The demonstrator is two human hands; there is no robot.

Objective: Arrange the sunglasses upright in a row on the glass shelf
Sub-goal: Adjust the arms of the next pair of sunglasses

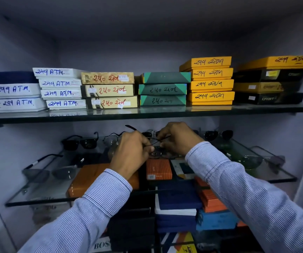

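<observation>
Both my hands hold one thin dark-framed pair of sunglasses [155, 141] above the middle of the lower glass shelf [37, 199]. My left hand [130, 154] grips its left side, with one temple sticking up behind it. My right hand [178, 139] pinches the right side. The lenses are mostly hidden by my fingers. A black pair [80, 142] stands upright at the back left, a clear-lens pair [111, 139] beside it, and a dark round pair [218, 135] at the back right. Grey-lens pairs lie at the front left [48, 172] and front right [256, 160].
The upper glass shelf [147, 114] carries stacks of labelled boxes: white, beige, green, yellow and black. Below the lower shelf lie orange, navy and blue boxes [176, 199]. The cabinet walls close in on both sides.
</observation>
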